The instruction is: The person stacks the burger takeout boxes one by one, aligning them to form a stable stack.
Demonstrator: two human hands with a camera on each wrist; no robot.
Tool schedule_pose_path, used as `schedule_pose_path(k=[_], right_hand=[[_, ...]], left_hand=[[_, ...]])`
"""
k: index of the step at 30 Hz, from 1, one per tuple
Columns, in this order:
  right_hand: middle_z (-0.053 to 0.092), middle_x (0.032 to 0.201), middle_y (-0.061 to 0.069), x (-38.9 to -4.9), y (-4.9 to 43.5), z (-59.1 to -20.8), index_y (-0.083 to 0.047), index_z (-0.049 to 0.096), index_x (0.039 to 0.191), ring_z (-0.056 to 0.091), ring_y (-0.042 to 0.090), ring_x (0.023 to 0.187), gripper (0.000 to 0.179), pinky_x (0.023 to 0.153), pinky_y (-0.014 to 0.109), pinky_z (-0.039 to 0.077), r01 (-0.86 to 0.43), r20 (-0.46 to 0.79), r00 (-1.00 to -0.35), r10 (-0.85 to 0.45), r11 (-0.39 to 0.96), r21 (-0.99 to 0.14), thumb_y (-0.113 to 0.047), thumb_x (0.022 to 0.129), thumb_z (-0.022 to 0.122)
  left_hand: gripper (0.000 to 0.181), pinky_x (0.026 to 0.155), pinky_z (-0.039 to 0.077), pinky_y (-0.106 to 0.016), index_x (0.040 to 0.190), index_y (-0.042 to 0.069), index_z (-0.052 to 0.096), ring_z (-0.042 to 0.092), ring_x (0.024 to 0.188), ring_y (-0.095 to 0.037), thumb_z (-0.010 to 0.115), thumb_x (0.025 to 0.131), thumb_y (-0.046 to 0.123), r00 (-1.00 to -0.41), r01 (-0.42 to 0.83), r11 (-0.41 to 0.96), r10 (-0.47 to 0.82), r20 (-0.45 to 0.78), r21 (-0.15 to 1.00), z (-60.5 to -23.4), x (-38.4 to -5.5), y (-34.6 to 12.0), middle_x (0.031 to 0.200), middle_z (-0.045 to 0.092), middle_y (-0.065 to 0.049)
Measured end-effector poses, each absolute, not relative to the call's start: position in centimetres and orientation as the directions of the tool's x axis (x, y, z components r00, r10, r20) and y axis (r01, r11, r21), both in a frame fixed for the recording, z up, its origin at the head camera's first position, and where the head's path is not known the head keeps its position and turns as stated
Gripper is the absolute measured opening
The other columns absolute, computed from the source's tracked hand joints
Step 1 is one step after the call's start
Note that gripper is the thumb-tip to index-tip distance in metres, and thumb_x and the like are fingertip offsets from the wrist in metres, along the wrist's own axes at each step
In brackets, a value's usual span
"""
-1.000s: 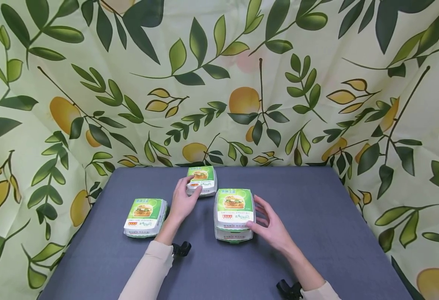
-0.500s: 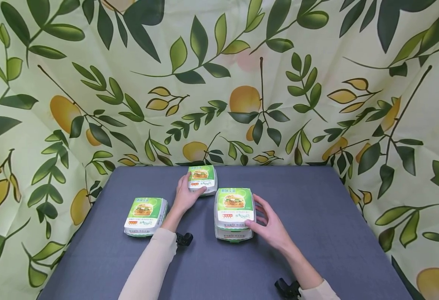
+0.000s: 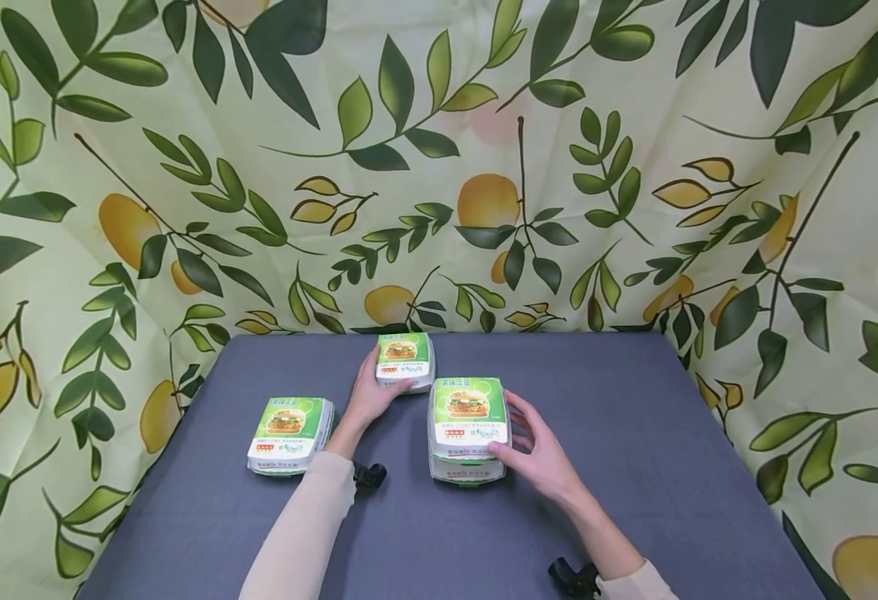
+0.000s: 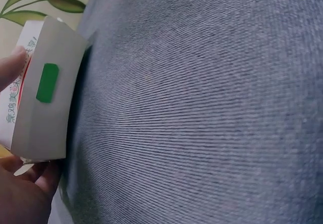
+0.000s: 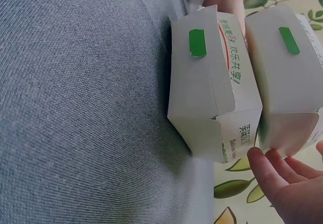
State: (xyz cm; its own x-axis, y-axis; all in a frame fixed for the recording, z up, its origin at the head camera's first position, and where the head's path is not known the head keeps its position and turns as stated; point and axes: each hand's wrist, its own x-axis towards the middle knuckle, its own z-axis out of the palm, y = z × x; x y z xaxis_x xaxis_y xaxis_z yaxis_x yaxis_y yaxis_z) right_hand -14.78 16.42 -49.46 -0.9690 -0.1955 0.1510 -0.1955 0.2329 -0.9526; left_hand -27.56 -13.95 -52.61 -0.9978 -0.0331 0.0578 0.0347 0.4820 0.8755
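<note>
Four-sided cardboard burger boxes with green and white lids lie before me. My left hand (image 3: 367, 392) holds the rear burger box (image 3: 406, 354), fingers at its left side and thumb over its front edge. In the left wrist view, the thumb (image 4: 12, 67) presses the printed face of this box (image 4: 43, 103). Two burger boxes are stacked at the centre. My right hand (image 3: 540, 450) holds the upper box (image 3: 471, 412) at its right side, thumb at the front corner. In the right wrist view, fingertips (image 5: 257, 158) touch it near the lower box (image 5: 202, 77).
Another burger box (image 3: 289, 437) rests at the left, beside my left forearm. A dark blue-grey cloth covers the table (image 3: 634, 400). Behind it hangs a leaf-and-fruit print curtain (image 3: 424, 183). Dark wrist cameras (image 3: 369, 477) sit on both wrists.
My left hand has shifted slightly right, its fingers coming off the rear box's lid and down to its left side. The right hand and the stack stay nearly still.
</note>
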Motion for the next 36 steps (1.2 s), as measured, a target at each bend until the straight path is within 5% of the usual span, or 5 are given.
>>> schedule_pose_path(k=[36], right_hand=[[0.036,0.158,0.014,-14.5,16.0,-49.4,-0.015,0.034,0.158,0.040,0.038,0.141,0.085,0.105,0.058,0.042,-0.181,0.137,-0.973,-0.183,0.248,-0.952,-0.019,0.088,0.082]], left_hand=[[0.098,0.117,0.028,-0.049,0.162,0.014,0.027,0.035,0.144,-0.032,0.082,0.085,0.041,-0.985,0.124,0.508,-0.043,0.169,0.853,-48.6,-24.8,-14.1,0.160,0.034,-0.014]])
